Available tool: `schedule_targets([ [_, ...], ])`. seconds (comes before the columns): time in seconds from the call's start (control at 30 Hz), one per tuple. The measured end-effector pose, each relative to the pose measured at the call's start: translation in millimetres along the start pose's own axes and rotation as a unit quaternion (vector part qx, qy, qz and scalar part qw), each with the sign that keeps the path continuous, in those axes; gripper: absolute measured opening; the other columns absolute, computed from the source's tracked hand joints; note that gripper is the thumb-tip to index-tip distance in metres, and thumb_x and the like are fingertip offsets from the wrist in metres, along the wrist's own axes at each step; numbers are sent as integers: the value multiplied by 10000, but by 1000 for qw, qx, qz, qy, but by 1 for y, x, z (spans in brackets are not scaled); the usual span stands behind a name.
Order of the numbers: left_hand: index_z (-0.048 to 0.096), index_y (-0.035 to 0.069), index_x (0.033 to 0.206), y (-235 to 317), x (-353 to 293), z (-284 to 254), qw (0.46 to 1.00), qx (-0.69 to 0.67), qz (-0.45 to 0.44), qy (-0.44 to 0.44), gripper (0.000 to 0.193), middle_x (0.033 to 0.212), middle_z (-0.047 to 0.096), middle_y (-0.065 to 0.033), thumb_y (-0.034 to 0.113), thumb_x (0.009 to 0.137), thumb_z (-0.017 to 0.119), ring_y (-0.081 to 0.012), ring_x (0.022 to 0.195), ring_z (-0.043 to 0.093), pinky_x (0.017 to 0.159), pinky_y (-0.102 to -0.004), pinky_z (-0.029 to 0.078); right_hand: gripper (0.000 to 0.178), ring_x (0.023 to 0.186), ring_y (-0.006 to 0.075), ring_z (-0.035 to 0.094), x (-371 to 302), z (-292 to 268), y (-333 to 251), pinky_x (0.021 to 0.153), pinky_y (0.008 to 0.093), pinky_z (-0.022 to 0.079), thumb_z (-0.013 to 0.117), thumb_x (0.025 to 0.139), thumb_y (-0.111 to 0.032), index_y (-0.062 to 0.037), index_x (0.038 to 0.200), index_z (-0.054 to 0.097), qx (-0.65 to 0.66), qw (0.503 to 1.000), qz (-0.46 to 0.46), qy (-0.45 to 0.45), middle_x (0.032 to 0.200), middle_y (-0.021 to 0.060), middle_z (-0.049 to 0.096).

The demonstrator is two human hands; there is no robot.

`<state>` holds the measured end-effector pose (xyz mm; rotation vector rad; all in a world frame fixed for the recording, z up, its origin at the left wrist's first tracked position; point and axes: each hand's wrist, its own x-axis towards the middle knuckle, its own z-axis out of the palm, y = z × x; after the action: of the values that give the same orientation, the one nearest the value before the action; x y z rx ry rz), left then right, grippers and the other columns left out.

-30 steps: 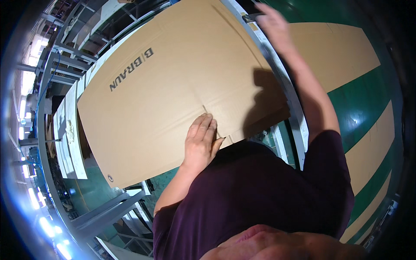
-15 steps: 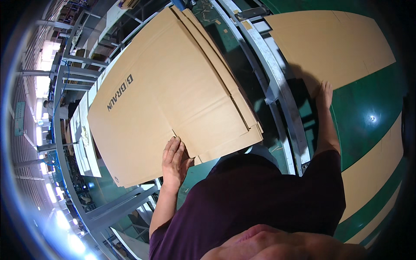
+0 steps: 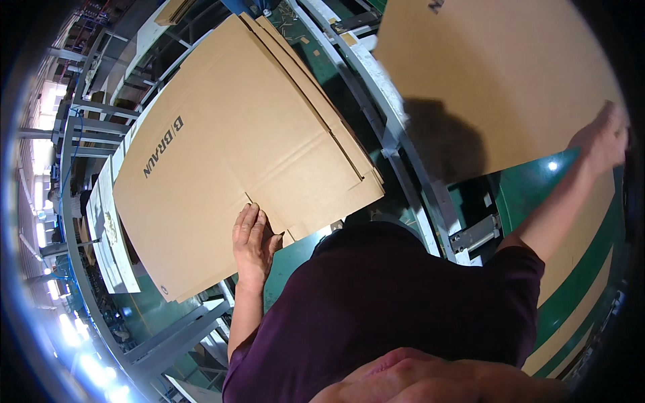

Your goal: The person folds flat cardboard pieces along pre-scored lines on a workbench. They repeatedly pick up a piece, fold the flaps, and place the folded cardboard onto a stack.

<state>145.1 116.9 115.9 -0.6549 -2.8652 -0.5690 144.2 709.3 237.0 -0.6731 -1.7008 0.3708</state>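
To the left lies a stack of flat brown cardboard box blanks, dark print on its top sheet. My left hand rests on its near edge beside a short slot, fingers stretched over the top sheet and thumb apart. On the right, a large cardboard sheet is tilted and looks raised over the green surface. My right hand, blurred by motion, is at that sheet's near right edge with the fingers closed against it. Its fingertips are hard to make out.
A grey metal rail runs between the stack and the right-hand sheet. More cardboard lies on the green surface at the lower right. A metal frame and a white bench stand to the left.
My right hand has moved right, and the right-hand sheet has come nearer and now looks larger, with print showing at its far edge. My left hand stays at the same spot on the stack.
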Motion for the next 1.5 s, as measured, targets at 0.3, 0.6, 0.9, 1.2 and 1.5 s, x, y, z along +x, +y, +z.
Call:
schedule_targets([
  [0.3, 565, 5, 1216, 0, 0, 2, 1000, 23, -13, 2, 622, 1328, 513, -147, 9, 629, 769, -350, 1241, 468, 1027, -422, 424, 730, 1193, 281, 470, -384, 105, 253, 1017, 380, 378, 657, 838, -503, -3, 1337, 471, 343, 690, 596, -225, 1308, 138, 512],
  [0.6, 548, 22, 1232, 5, -12, 0, 999, 32, -31, 2, 618, 1330, 511, -152, -34, 645, 732, -367, 1255, 456, 1031, -440, 412, 358, 988, 280, 620, -221, 132, 199, 846, 413, 528, 540, 890, -203, 4, 1182, 526, 475, 640, 563, -219, 1123, 137, 613],
  [0.9, 566, -4, 1163, -10, -17, 7, 996, 13, 28, 81, 548, 1284, 531, -175, 81, 654, 751, -374, 1219, 479, 1014, -456, 409, 151, 613, 153, 584, -95, 51, 20, 476, 229, 482, 645, 844, -76, -38, 967, 567, 550, 654, 432, -290, 866, 69, 617],
  [1.2, 535, -34, 1195, -15, -16, 39, 984, -10, 89, 154, 523, 1288, 509, -188, 208, 755, 685, -347, 1220, 456, 1074, -449, 334, 235, 687, 213, 652, -253, -22, -177, 555, 278, 538, 635, 863, -83, 27, 1066, 590, 533, 660, 372, -377, 914, 134, 655],
  [1.5, 541, -13, 1201, 41, -29, 86, 760, 464, -358, 283, 358, 1194, 569, -166, 236, 963, 445, -272, 1068, 569, 895, -407, 486, 312, 740, 187, 633, -473, -90, -361, 648, 289, 523, 562, 944, -316, -14, 1022, 566, 417, 413, 397, -705, 876, 130, 654],
])
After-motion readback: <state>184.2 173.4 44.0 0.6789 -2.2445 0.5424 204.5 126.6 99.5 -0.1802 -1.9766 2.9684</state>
